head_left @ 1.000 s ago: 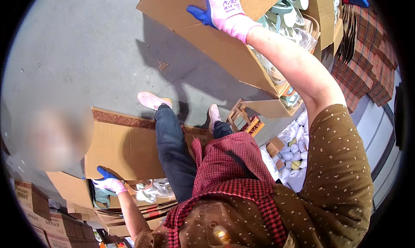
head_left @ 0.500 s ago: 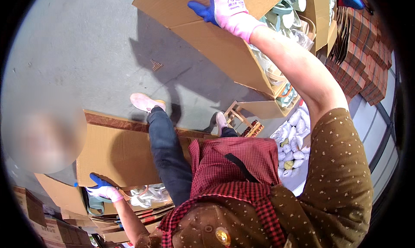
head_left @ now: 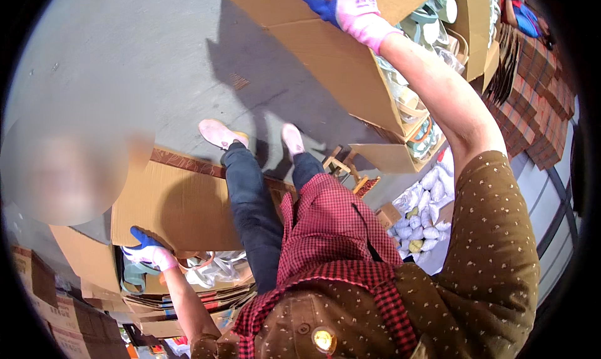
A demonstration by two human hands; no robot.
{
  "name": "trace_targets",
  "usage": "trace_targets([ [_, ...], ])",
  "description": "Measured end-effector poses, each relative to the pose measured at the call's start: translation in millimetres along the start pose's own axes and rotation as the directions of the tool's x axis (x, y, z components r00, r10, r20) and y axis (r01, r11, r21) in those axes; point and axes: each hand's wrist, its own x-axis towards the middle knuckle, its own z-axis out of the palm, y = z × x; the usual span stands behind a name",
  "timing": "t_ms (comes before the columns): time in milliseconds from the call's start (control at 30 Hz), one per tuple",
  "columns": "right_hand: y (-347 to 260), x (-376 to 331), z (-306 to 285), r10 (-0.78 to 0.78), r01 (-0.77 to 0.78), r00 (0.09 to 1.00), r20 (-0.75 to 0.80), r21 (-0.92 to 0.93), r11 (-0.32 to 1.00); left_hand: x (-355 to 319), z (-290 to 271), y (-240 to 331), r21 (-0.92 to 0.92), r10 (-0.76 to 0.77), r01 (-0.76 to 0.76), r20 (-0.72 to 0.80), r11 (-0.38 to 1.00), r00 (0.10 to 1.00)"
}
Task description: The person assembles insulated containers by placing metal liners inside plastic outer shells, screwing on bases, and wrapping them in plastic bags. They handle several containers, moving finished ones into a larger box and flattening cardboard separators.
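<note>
My left hand, in a pink and white glove with blue fingers, grips the rim of an open cardboard box at lower left. Its blue thumb lies over the cardboard; the other fingers are partly hidden at the edge. White and pale teal strapped items show inside, some in clear plastic. My right hand, gloved alike, rests on a large open cardboard box at the top, its thumb spread wide; the upper edge of the view cuts off its fingertips. Similar teal and white items fill that box.
My legs stand between the two boxes on a grey floor. A small wooden stool is beside my right leg. Farther right are white wrapped bundles and stacked flattened cartons. Cartons are stacked at lower left. Another person is at the left.
My right foot has stepped forward, beside the left one. Both hands remain on their boxes, while the view has shifted slightly.
</note>
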Motion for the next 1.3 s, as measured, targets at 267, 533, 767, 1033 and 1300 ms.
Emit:
trace_targets([
  [267, -6.7, -3.7, -27.3, 0.043, -0.037, 0.998, 0.053, -0.112, 0.993, -10.9, 20.3, 2.6, -0.071, 0.034, -0.044, -0.135, 0.997, 0.99],
  [533, -2.6, 1.2, -67.2, 0.124, -0.084, 0.848, 0.515, -0.1, 0.991, -13.7, -2.5, 11.9, -0.089, -0.081, 0.085, 0.053, 0.992, 0.995],
  [767, -112.0, 99.6, -174.4, -0.1, -0.276, 0.551, 0.828, 0.295, 0.915, -15.7, -37.2, 37.0, -0.01, -0.312, 0.391, 0.585, 0.92, 0.749],
  [1033, -153.9, 279.9, -174.2, -0.347, -0.143, 0.409, 0.844, 0.435, 0.889, -17.8, -97.8, 33.6, -0.194, -0.069, 0.803, 0.958, 0.564, 0.28],
  [1300, -338.0, 512.6, -207.5, -0.179, -0.435, 0.445, 0.878, 0.386, 0.814, 127.1, -164.2, -5.0, -0.673, -0.389, 0.705, 0.601, 0.225, 0.698],
])
